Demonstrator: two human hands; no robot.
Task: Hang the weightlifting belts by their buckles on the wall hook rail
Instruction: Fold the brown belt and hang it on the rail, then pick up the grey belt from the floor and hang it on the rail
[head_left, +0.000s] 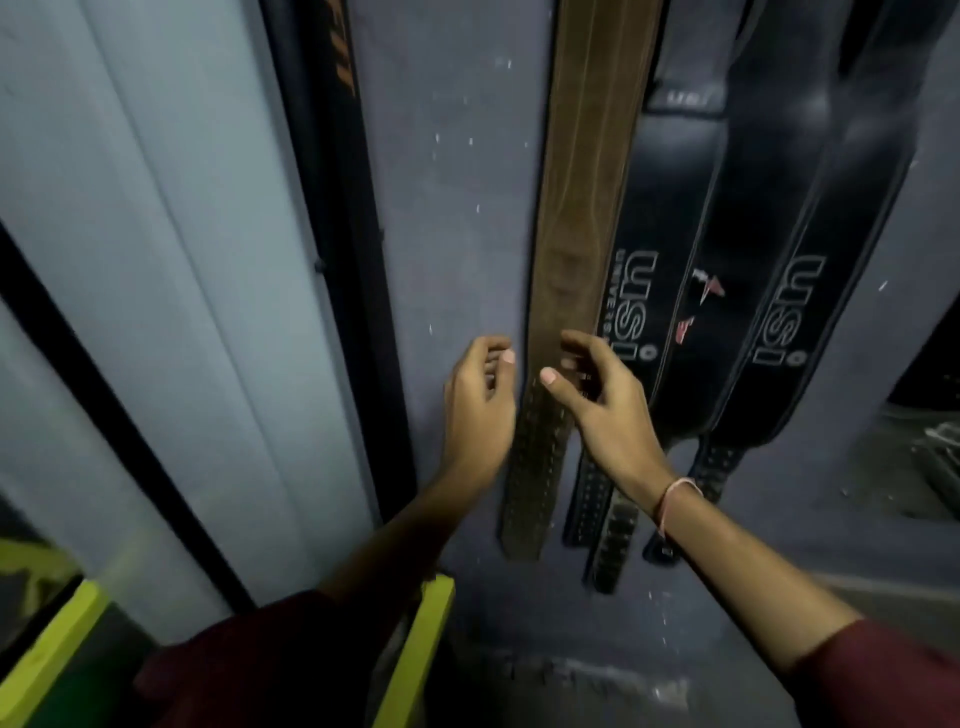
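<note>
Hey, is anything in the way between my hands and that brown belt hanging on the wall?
Nothing visible is. The left hand is just beside the brown belt, and the right hand is directly in front of it. The black belts hang off to its right, not in between.

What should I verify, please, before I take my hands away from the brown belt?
1. Brown stitched leather belt hangs straight down the grey wall: ok.
2. Its buckle sits on a hook: cannot tell, the top is out of view.
3. Left hand grips nothing, beside the belt's left edge: ok.
4. Right hand grips nothing, in front of the belt: ok.
5. Black padded belts with white lettering hang alongside: ok.
</note>
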